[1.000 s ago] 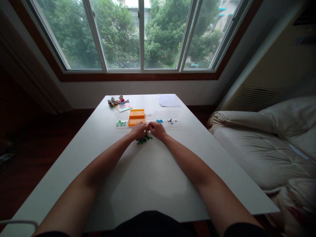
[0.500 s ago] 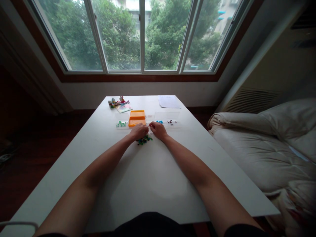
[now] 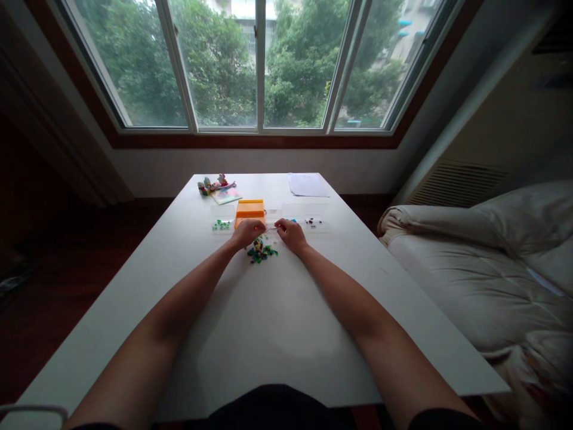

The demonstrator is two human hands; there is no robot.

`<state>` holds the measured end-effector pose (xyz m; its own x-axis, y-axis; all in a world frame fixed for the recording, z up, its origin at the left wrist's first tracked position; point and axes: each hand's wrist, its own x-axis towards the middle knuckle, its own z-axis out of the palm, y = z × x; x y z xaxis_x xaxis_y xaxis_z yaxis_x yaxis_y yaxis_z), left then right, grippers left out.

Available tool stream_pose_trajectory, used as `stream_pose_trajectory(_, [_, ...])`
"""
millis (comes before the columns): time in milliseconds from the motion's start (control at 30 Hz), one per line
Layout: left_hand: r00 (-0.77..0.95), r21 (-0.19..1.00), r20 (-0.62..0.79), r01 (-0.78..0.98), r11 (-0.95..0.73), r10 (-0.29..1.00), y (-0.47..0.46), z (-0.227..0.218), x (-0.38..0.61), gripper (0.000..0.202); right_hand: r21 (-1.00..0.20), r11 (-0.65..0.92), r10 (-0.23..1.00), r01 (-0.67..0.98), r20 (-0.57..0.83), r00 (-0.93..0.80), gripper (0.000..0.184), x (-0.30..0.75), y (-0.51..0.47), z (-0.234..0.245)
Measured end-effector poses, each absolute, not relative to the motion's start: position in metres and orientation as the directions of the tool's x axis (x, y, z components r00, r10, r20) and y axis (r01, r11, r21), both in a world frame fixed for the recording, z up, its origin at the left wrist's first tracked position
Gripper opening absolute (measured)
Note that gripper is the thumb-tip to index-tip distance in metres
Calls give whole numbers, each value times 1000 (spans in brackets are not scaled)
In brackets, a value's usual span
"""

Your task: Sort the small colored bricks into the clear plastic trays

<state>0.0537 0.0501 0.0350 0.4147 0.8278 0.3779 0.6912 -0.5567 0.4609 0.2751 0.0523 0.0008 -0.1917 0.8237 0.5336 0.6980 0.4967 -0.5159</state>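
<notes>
Left tray (image 3: 222, 232): green pieces (image 3: 221, 225); right tray (image 3: 324, 225): dark pieces (image 3: 312, 221). Left fingers (image 3: 258, 224), right fingers (image 3: 282, 225) narrow; grip unclear.

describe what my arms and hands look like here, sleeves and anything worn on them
The left arm and right arm are bare along the forearms, with no watch or bracelet visible. The left hand and right hand are ungloved; any rings are too small to tell. A dark right sleeve shows at the bottom edge, with a sliver of dark left sleeve opposite.
</notes>
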Motion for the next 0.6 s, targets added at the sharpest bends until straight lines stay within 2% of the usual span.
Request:
stream_pose_trajectory(67, [410,446,378,706,-551,830,51,34,51,16,-516,499,824,696,531,-197,19,275,53,-1])
stream_pose_trajectory(333, [517,263,364,741,-618,775,51,30,62,15,-502,522,819,689,522,-240,17,271,53,-1])
stream_pose_trajectory(600, [628,72,292,737,-672,721,47,34,79,17,-581,473,829,662,549,-111,21,282,57,4])
